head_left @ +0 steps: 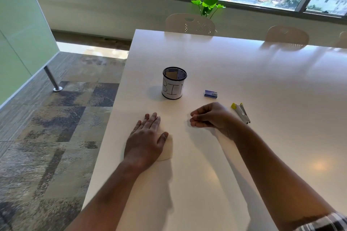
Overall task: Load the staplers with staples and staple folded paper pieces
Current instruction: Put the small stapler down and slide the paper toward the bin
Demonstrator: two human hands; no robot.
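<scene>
A pale folded paper piece [167, 148] is lying on the white table [244, 80], pinned under the flat, straight-fingered left hand [145, 137]. The right hand [208, 116] is resting just right of it, fingers curled with nothing visibly held. The stapler [242, 112] is lying just right of that hand, untouched. Farther off are sitting a blue staple box [210, 93] and a mesh cup [174, 85].
</scene>
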